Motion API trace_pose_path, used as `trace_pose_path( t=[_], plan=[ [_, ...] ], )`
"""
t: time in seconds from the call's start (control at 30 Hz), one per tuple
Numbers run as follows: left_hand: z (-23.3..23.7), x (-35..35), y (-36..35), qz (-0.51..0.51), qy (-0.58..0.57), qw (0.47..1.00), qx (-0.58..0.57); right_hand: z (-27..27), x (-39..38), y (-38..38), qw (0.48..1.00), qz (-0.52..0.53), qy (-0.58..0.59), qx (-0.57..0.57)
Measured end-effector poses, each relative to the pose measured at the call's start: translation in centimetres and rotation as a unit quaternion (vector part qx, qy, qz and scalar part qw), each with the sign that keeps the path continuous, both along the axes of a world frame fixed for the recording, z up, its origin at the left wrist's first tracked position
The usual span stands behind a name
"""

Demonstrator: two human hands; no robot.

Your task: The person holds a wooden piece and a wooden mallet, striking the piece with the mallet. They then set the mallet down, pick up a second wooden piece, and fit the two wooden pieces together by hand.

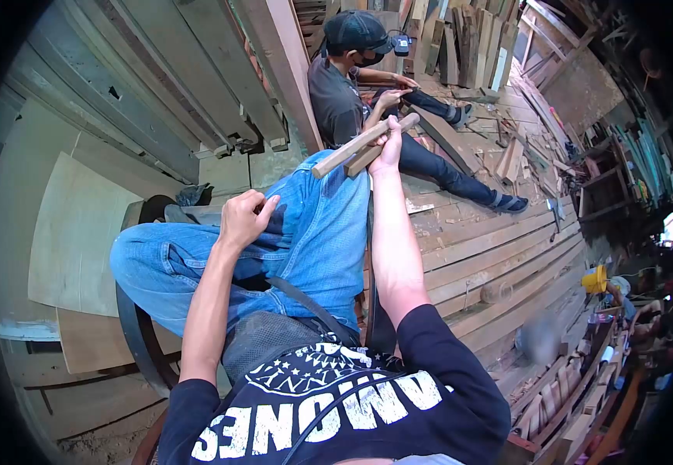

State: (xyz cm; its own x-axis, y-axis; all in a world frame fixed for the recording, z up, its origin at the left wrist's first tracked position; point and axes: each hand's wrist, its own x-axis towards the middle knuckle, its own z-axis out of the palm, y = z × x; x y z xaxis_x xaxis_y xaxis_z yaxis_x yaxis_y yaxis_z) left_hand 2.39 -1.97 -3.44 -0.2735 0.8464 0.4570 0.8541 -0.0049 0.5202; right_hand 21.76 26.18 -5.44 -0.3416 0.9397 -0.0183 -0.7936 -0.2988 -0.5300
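Observation:
My right hand point(387, 153) is closed around two short wooden strips. The longer, lighter strip point(356, 149) lies across the darker strip point(363, 161), and both are above my jeans near the knee. My left hand point(246, 220) hovers over my other thigh, its fingers curled in and the thumb sticking out to the right, with nothing visible in it. The blue jeans point(313, 232) show wear and dark patches.
A co-worker point(340, 97) in a cap and mask sits on the floor ahead, legs stretched right. Long boards point(499, 267) cover the floor at right, with offcuts point(511, 159) beyond. Planks point(150, 70) stand at left. A yellow container point(595, 279) is at far right.

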Motion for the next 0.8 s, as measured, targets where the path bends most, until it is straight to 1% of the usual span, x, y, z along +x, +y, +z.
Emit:
trace_pose_path(
  t=[0.2, 0.8],
  plan=[
    [-0.27, -0.1, 0.06, -0.005, -0.001, 1.0, 0.009, -1.11, -0.13, 0.81, 0.999, 0.022, 0.039, -0.009],
    [-0.21, -0.11, -0.02, -0.003, 0.003, 1.0, -0.013, -0.87, -0.12, 0.57, 0.999, 0.019, 0.042, 0.0]
  ],
)
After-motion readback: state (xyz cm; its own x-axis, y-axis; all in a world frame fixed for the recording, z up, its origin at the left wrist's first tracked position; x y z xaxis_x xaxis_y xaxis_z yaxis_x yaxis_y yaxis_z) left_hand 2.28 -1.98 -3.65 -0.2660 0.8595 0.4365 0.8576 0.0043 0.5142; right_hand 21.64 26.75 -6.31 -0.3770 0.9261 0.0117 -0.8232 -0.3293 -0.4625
